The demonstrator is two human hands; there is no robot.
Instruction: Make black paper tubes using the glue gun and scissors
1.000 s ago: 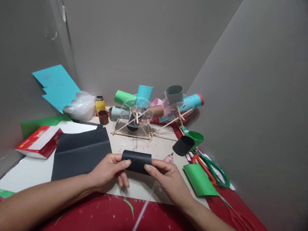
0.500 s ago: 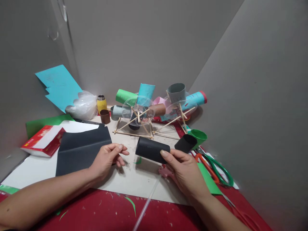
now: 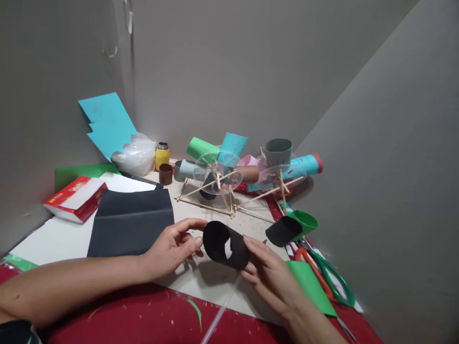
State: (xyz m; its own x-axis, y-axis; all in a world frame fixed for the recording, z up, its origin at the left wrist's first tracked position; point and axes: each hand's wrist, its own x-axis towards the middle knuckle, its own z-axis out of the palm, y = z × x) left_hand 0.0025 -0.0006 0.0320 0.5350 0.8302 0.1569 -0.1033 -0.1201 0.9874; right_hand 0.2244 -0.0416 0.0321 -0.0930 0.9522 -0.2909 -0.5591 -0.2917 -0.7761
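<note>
My right hand (image 3: 272, 277) grips the right end of a black paper tube (image 3: 236, 246), thumb on the near side. The tube's left end faces me, so I can see through its hollow to a bright gap at the far end. My left hand (image 3: 175, 246) is at the left rim, its fingers apart and curved; I cannot tell whether the fingertips touch the paper. A sheet of black paper (image 3: 132, 222) with a crease lies left of that hand. Another black paper tube (image 3: 283, 231) rests beyond my right hand.
Behind stands a stick frame (image 3: 204, 206) with clear plastic discs and coloured paper tubes. Green-handled scissors (image 3: 337, 282) and green paper (image 3: 310, 286) lie at right. A red box (image 3: 77, 198), a plastic bag (image 3: 138, 155) and a yellow bottle (image 3: 162, 155) are at left. A clear straw (image 3: 220, 313) lies in front.
My right hand has turned the black tube so its left opening faces me. My left hand has moved right, up to the tube's rim. The view has shifted slightly left.
</note>
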